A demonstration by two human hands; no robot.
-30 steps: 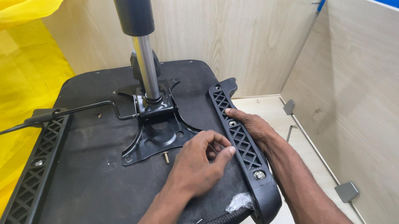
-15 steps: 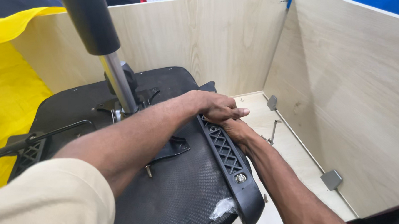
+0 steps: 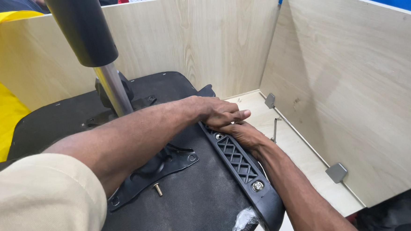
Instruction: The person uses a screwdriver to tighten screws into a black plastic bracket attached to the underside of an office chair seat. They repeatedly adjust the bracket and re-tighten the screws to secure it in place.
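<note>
Now left hand (image 3: 219, 112) has crossed over from the seat's middle and lies flat, fingers together, on the far end of the black lattice armrest bracket (image 3: 238, 160). Right hand (image 3: 246, 134) curls under the bracket's outer edge, grip hidden. Bracket sits along the upturned seat base (image 3: 196, 205)'s right edge, screw head near its close end; likely being seated.

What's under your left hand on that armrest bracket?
The left hand covers the far end of the black lattice armrest bracket; the right hand sits beside it. Any screw beneath is hidden.
</note>
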